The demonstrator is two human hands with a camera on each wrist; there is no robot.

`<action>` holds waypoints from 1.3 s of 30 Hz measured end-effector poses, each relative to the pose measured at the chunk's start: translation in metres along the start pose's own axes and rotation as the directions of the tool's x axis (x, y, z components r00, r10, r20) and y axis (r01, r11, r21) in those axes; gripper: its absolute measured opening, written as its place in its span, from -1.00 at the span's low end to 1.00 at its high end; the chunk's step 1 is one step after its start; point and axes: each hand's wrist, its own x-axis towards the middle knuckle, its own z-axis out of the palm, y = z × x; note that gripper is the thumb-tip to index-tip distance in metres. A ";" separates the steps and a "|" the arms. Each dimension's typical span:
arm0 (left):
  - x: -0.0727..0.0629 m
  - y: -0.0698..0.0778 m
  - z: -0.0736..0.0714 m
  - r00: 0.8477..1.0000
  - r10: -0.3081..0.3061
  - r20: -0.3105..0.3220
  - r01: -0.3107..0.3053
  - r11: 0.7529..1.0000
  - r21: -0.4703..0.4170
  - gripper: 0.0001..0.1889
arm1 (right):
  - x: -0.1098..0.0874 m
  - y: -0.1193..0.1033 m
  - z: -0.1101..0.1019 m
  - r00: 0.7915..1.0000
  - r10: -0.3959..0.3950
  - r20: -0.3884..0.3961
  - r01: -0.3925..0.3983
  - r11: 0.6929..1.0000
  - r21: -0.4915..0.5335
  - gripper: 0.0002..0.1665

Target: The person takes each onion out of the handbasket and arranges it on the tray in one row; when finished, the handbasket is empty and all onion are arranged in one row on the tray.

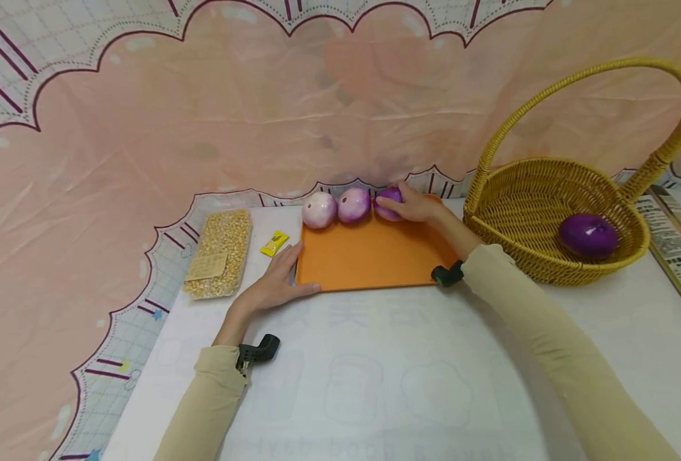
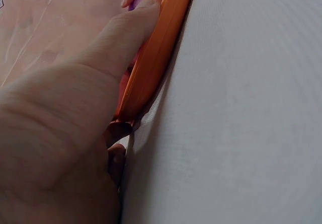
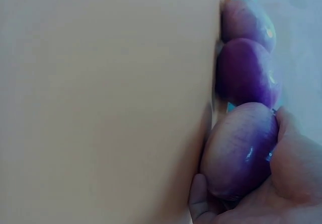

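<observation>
In the head view, an orange tray (image 1: 369, 256) lies on the table with three purple onions in a row along its far edge. The left onion (image 1: 319, 210) is palest and the middle one (image 1: 354, 205) is light purple. My right hand (image 1: 415, 203) grips the third, darker onion (image 1: 388, 205) at the far right of the row; the right wrist view shows fingers and thumb around this onion (image 3: 239, 151). My left hand (image 1: 274, 282) holds the tray's near left corner, its thumb along the front rim (image 2: 161, 48) in the left wrist view.
A wicker basket (image 1: 525, 256) with a tall handle stands to the right, holding one dark purple onion (image 1: 588, 235). At left lie a bag of corn kernels (image 1: 219, 253) and a small yellow packet (image 1: 274, 243). A printed package (image 1: 677, 246) lies behind the basket's right side.
</observation>
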 end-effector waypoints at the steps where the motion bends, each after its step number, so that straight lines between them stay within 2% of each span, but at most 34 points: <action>1: 0.000 0.000 0.000 1.000 -0.001 0.000 0.001 1.000 -0.001 0.11 | 0.000 0.000 0.000 1.000 0.002 -0.002 -0.002 1.000 0.002 -0.28; 24: 0.003 -0.003 0.002 1.000 0.003 -0.010 -0.003 1.000 0.003 0.11 | -0.004 -0.003 0.001 0.996 0.093 -0.001 -0.092 0.990 0.110 -0.23; 31: 0.000 -0.003 0.002 1.000 -0.011 -0.009 0.011 1.000 -0.001 0.11 | -0.007 -0.005 0.003 0.996 0.088 0.006 -0.087 0.982 0.167 -0.23; 39: 0.001 -0.002 0.002 1.000 -0.020 -0.002 0.020 1.000 -0.006 0.11 | -0.007 -0.005 0.005 0.994 0.101 -0.036 -0.096 0.989 0.115 -0.23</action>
